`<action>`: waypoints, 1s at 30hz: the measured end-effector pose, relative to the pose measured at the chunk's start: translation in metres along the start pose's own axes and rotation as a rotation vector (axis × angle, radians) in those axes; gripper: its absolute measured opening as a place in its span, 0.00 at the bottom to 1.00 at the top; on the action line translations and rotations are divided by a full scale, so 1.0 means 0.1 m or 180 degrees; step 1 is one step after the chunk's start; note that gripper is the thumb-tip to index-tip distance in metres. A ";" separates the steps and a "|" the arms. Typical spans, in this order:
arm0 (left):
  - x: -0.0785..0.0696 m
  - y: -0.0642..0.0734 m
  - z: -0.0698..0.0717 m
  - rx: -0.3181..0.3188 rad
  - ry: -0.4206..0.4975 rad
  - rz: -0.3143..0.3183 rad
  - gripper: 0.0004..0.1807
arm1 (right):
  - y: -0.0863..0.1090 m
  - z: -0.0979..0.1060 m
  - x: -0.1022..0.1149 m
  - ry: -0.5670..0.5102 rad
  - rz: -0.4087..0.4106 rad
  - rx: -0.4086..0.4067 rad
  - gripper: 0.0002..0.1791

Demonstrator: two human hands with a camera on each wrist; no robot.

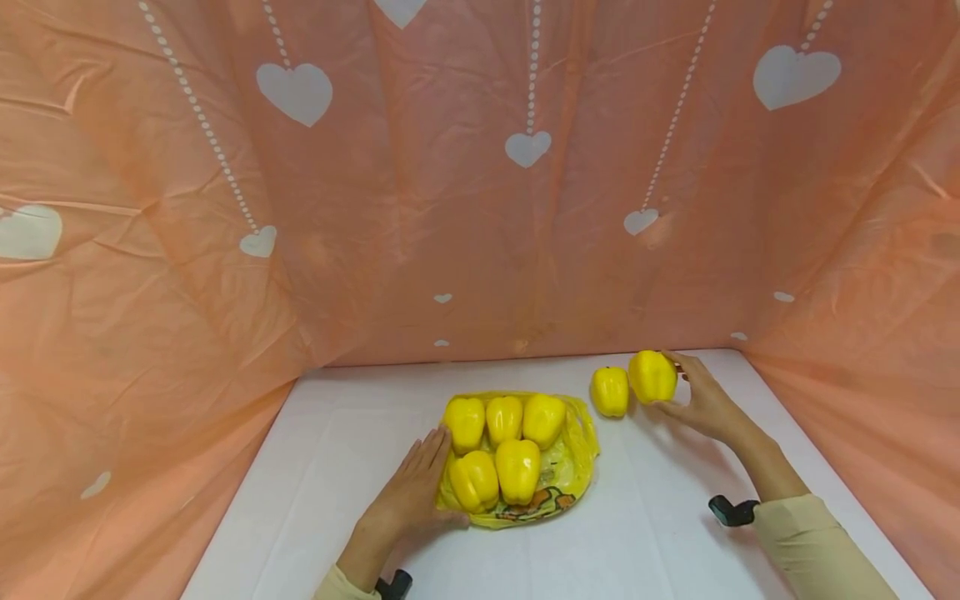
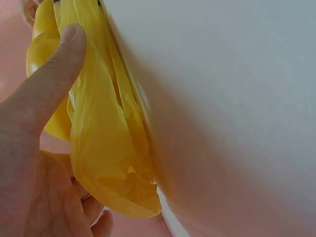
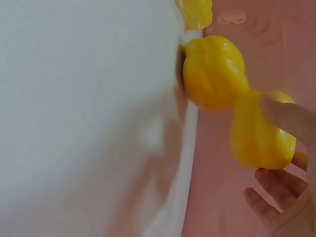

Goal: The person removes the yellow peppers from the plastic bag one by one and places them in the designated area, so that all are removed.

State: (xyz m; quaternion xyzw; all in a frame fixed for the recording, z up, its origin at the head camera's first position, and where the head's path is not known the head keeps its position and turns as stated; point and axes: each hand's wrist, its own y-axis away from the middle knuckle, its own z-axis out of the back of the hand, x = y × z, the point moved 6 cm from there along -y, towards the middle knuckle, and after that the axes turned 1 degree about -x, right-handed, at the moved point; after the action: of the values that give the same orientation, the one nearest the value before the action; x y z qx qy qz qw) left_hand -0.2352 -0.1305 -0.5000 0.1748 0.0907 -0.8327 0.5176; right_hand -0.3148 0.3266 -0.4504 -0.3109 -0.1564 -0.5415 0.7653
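Observation:
My right hand [image 1: 708, 404] grips a yellow bell pepper [image 1: 652, 377] between thumb and fingers; in the right wrist view this pepper [image 3: 259, 133] is off the table. Just left of it another yellow bell pepper [image 1: 610, 392] stands on the table. A yellow plastic bag [image 1: 577, 442] lies spread at the middle, with several yellow bell peppers [image 1: 517, 471] grouped on it in two rows. My left hand [image 1: 412, 483] rests against the bag's left side, fingers straight. Seen from the left wrist, the thumb [image 2: 61, 61] lies along the crinkled plastic [image 2: 108, 148].
A white table [image 1: 352, 417] lies under everything. Orange cloth [image 1: 450, 250] with white hearts hangs behind it and along both sides. Each wrist wears a small black device, such as the one on the right wrist [image 1: 731, 511].

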 end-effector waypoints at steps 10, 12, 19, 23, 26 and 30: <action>0.03 -0.02 -0.02 -0.0014 0.0010 -0.0066 0.73 | 0.01 -0.05 -0.14 0.0035 -0.0110 0.0077 0.50; 0.03 -0.03 -0.02 -0.0012 0.0022 -0.0058 0.73 | 0.01 -0.07 -0.17 0.0003 -0.0143 0.0104 0.50; 0.03 -0.02 -0.03 -0.0033 0.0001 -0.0063 0.73 | 0.02 -0.15 -0.26 -0.0034 -0.0272 0.0213 0.52; 0.03 -0.02 -0.03 -0.0043 -0.0009 -0.0072 0.73 | 0.01 -0.18 -0.28 -0.0039 -0.0303 0.0246 0.52; 0.03 -0.02 -0.03 -0.0044 -0.0007 -0.0069 0.73 | 0.01 -0.19 -0.28 -0.0024 -0.0326 0.0259 0.52; 0.03 -0.01 -0.03 -0.0016 0.0018 -0.0053 0.73 | 0.00 -0.22 -0.29 -0.0010 -0.0392 0.0298 0.52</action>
State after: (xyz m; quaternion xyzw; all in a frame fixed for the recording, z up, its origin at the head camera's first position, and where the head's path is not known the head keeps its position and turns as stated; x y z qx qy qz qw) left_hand -0.2371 -0.1316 -0.5037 0.1751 0.0957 -0.8362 0.5108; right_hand -0.3271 0.3334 -0.4839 -0.2653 -0.2016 -0.5792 0.7439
